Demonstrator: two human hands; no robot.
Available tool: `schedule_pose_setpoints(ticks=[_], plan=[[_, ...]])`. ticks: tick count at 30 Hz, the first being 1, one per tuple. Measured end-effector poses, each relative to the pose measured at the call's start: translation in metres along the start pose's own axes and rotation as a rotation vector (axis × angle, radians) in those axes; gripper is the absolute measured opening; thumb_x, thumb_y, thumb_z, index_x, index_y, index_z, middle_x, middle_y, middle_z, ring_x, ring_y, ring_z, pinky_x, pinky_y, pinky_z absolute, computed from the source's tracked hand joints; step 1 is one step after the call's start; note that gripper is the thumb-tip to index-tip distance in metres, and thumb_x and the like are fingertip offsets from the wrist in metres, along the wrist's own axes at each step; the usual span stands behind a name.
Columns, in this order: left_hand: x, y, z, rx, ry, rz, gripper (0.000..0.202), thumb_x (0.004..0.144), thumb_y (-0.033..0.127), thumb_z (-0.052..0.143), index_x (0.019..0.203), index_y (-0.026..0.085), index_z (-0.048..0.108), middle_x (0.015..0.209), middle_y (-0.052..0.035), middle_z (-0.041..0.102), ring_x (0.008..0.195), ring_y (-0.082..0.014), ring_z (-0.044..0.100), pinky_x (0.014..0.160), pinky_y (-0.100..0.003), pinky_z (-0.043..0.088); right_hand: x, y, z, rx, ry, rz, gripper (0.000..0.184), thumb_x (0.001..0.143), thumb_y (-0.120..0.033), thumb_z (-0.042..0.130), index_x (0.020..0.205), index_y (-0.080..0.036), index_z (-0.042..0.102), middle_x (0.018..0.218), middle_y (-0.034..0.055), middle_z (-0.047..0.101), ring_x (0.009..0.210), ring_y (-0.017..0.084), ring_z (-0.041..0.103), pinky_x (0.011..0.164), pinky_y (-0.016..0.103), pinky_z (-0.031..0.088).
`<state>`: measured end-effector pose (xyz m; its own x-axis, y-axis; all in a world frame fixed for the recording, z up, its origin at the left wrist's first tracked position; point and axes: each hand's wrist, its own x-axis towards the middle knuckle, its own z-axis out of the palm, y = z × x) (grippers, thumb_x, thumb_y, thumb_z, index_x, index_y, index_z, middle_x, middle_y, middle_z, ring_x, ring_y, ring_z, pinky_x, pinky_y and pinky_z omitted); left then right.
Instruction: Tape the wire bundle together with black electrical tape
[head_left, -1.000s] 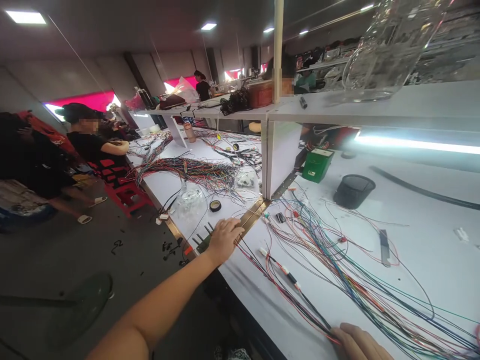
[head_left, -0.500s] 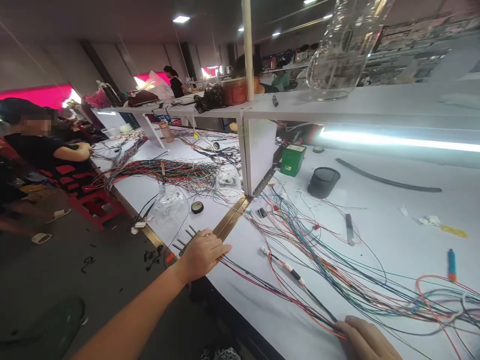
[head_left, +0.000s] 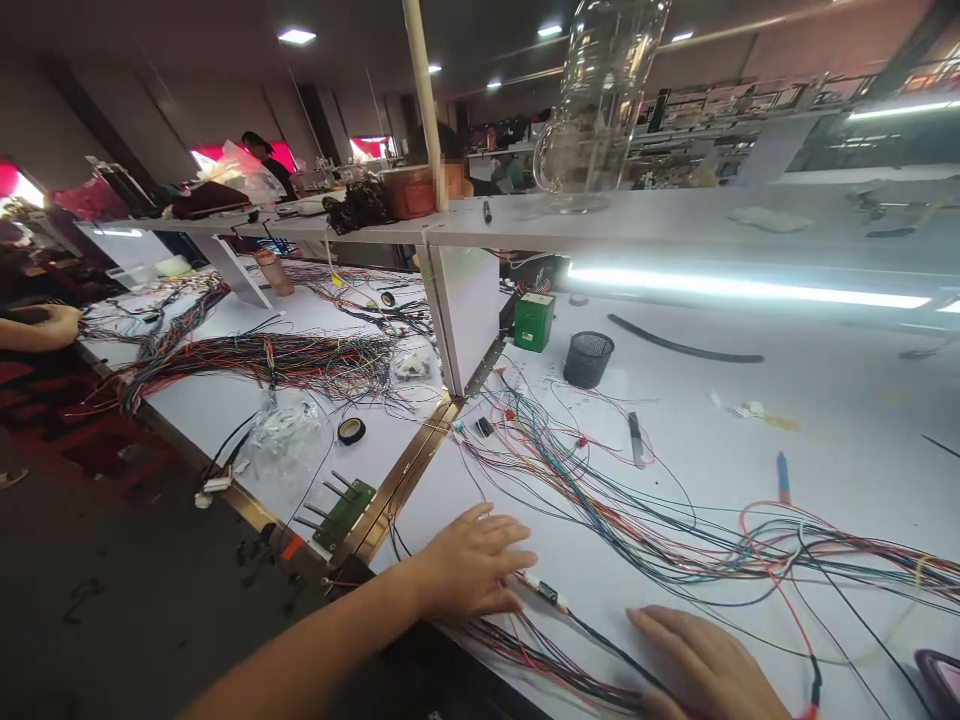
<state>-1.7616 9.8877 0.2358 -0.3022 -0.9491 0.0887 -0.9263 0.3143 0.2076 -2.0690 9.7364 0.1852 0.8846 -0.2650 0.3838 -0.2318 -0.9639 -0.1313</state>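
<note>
My left hand [head_left: 480, 565] is over the near table edge, fingers spread and palm down, above a bundle of black and red wires [head_left: 555, 655]. Just past its fingertips lies a thin cable with a black-wrapped sleeve [head_left: 548, 593], running toward my right hand [head_left: 705, 660]. That hand is low in the view, its index finger stretched out and its thumb apart, beside the wires; part of it is cut off by the frame. Behind both hands stretches a long loose harness of multicoloured wires [head_left: 600, 500]. A green board with metal pins [head_left: 345, 515] sits left of my left hand.
A black mesh cup [head_left: 589, 360], a green box [head_left: 534, 322] and a blue-handled tool [head_left: 783, 477] stand or lie farther back. Black tape [head_left: 351, 430], a plastic bag [head_left: 285, 440] and a thick wire bundle [head_left: 262, 360] lie left of the divider [head_left: 469, 320]. A co-worker's hand shows far left.
My left hand has left the pinned board and moved right and nearer, spreading its fingers. My right hand has opened from the wires. The view has turned to the right.
</note>
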Motion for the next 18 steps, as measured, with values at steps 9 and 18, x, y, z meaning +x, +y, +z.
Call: schedule_pose_setpoints(ticks=[9,18], plan=[[0.077,-0.054,0.013,-0.06,-0.02,-0.237,0.048,0.088,0.055,0.046,0.126,0.027,0.054,0.129,-0.0063,0.054,0.12,-0.0267,0.046,0.098,-0.045,0.036,0.036,0.065,0.023,-0.198,-0.164,0.618,0.048,0.085,-0.059,0.043,0.118,-0.03,0.061,0.098,0.0076,0.063,0.095,0.03,0.057,0.08,0.049,0.043],[0.145,-0.088,0.031,-0.088,0.02,-0.317,0.049,0.085,0.052,0.051,0.128,0.029,0.053,0.133,-0.0094,0.046,0.124,-0.0307,0.04,0.104,-0.053,0.03,0.063,0.135,0.015,-0.292,-0.137,0.901,0.054,0.087,-0.061,0.039,0.112,-0.02,0.062,0.107,0.0126,0.06,0.101,0.032,0.051,0.09,0.045,0.039]])
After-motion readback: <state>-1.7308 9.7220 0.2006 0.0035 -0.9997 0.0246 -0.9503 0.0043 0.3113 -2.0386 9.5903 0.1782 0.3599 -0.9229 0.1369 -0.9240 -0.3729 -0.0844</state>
